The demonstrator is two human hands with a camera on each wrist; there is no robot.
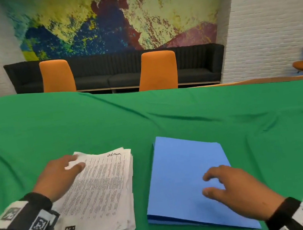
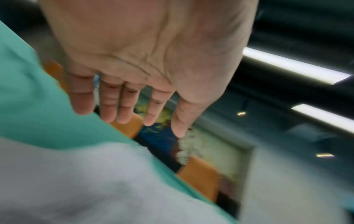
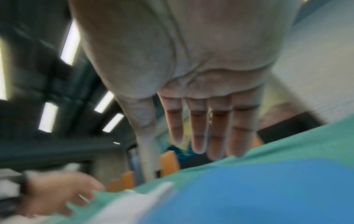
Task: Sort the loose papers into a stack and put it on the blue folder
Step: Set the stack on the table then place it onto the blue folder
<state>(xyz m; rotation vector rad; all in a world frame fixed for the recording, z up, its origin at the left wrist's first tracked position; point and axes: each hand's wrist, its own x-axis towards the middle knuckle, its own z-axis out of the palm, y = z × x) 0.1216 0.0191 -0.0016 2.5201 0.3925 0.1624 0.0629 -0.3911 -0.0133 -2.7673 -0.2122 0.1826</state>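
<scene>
L hand (image 1: pixel 60 176) flat, fingers (image 2: pixel 107 104) straight; R hand (image 1: pixel 237 187) palm down, fingers (image 3: pixel 197 128) relaxed, slightly spread.

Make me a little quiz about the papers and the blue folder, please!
1. True or false: the paper stack already lies on the blue folder.
2. Which hand hovers over the folder? A) left hand B) right hand
3. Fill in: the cloth on the table is ____.

Key: 1 false, the stack sits beside the folder. 2 B. 3 green.
</scene>
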